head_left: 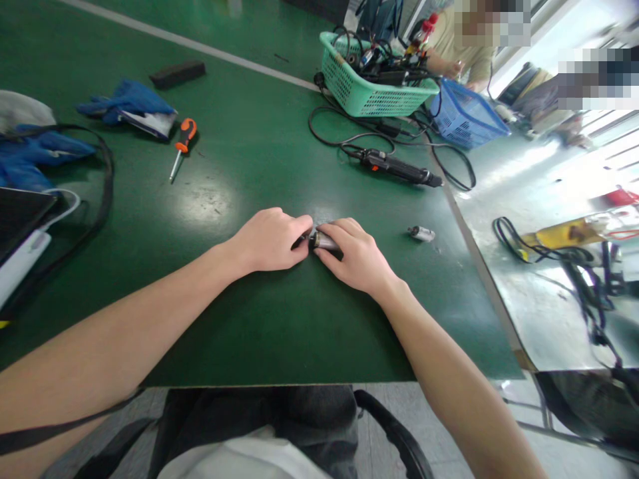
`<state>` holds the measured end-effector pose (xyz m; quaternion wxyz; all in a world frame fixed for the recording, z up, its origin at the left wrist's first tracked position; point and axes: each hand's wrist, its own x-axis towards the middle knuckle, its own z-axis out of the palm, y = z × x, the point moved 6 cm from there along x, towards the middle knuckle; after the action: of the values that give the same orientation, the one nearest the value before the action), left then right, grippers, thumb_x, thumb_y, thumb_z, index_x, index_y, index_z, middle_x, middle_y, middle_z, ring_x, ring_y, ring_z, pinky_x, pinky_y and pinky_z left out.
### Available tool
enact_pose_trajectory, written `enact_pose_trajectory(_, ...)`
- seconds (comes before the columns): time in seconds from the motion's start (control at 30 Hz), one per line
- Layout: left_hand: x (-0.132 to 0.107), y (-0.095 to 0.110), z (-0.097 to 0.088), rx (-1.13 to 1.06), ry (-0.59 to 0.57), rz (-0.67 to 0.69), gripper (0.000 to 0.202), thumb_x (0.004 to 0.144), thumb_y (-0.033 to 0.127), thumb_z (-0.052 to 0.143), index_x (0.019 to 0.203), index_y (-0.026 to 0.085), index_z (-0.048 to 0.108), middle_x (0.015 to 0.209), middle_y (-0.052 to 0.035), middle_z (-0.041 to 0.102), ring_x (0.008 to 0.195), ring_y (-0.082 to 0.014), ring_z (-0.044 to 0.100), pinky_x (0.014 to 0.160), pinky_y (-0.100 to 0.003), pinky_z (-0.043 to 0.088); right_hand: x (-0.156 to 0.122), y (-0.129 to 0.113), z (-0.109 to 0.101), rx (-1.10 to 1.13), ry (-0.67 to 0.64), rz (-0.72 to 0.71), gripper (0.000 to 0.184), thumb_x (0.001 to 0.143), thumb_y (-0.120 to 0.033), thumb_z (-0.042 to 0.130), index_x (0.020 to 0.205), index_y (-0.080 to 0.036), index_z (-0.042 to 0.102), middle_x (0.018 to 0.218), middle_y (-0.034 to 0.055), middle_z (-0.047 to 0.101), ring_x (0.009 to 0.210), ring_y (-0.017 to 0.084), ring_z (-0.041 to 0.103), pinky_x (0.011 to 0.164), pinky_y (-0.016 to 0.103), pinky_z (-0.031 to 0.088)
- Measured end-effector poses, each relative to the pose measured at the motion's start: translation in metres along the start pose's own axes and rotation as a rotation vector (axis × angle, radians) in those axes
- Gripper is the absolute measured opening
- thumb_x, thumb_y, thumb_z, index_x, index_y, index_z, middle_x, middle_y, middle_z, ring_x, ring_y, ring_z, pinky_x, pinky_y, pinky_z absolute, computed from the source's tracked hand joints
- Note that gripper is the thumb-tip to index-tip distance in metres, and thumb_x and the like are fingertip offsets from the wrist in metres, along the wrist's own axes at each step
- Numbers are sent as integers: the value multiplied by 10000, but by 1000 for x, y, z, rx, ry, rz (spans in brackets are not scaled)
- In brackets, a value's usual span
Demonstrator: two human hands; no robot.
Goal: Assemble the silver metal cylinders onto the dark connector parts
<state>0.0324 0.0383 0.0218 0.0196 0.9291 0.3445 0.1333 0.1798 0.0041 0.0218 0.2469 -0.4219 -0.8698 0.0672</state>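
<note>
Both my hands rest together on the green table mat [249, 319]. My right hand [355, 254] is closed around a small grey metal cylinder [325, 242], which lies on its side. My left hand [272, 239] is closed too, its fingertips pinched at the cylinder's left end; what they pinch is hidden. A second small silver cylindrical part [422, 233] lies loose on the mat, to the right of my right hand.
A black electric screwdriver [399, 167] with its cable lies beyond my hands. An orange-handled screwdriver [182, 146] and blue gloves [130, 104] are at the far left. A green basket [369, 93] of tools, a blue basket [466, 116] and another person stand at the back.
</note>
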Motion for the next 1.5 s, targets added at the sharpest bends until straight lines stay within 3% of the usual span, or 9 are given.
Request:
enact_pose_trajectory(0.5, 0, 2, 2, 5, -15, 28, 217, 963, 327, 479, 966, 185, 644, 766, -50, 730, 688, -223, 670, 666, -347, 430, 0, -2, -1, -9, -1, -14, 283, 968, -275, 618, 1236, -181, 622, 1123, 123, 670, 1041, 297, 621, 960, 465, 545)
enact_pose_trajectory(0.63, -1, 1, 3, 15, -30, 29, 265, 999, 348, 463, 1011, 180, 667, 797, -59, 744, 731, -225, 682, 681, -336, 440, 0, -4, -3, -34, -30, -31, 329, 1010, -283, 577, 1323, -181, 570, 1174, 128, 662, 1076, 288, 611, 982, 452, 531)
enact_pose_trajectory(0.87, -2, -19, 5, 18, -1, -202, 408, 993, 539, 498, 969, 179, 689, 820, -81, 746, 755, -260, 699, 673, -349, 447, 13, -6, -1, -257, -156, -85, 301, 1080, -250, 385, 1276, -226, 613, 1220, 125, 637, 1104, 278, 580, 973, 432, 502)
enact_pose_trajectory(0.97, -2, -19, 3, 16, -21, -225, 411, 993, 550, 496, 962, 185, 684, 841, -78, 750, 774, -263, 703, 676, -348, 448, 25, 1, 1, -313, -222, -72, 322, 1075, -236, 373, 1289, -222, 614, 1211, 126, 624, 1102, 273, 580, 975, 410, 491)
enact_pose_trajectory(1.1, -3, -14, 0, 33, -34, -217, 385, 1014, 498, 456, 964, 189, 680, 858, -77, 753, 776, -260, 703, 705, -365, 466, 45, 35, -4, -339, -317, 29, 344, 1052, -223, 399, 1328, -182, 600, 1170, 145, 622, 1066, 275, 606, 931, 383, 493)
enact_pose_trajectory(1.3, -4, -13, -1, 51, -39, -202, 349, 1025, 438, 428, 973, 191, 669, 833, -72, 751, 770, -255, 707, 739, -377, 480, 64, 110, -23, -447, -481, 118, 370, 1015, -210, 447, 1333, -173, 634, 1185, 157, 645, 1061, 280, 631, 926, 390, 482)
enact_pose_trajectory(1.5, -5, -15, -2, 41, -50, -194, 298, 1016, 383, 440, 955, 189, 658, 811, -65, 746, 752, -232, 705, 750, -366, 482, 39, 177, -54, -392, -448, 190, 373, 1029, -218, 486, 1336, -88, 653, 1208, 206, 700, 1105, 258, 632, 1005, 407, 440)
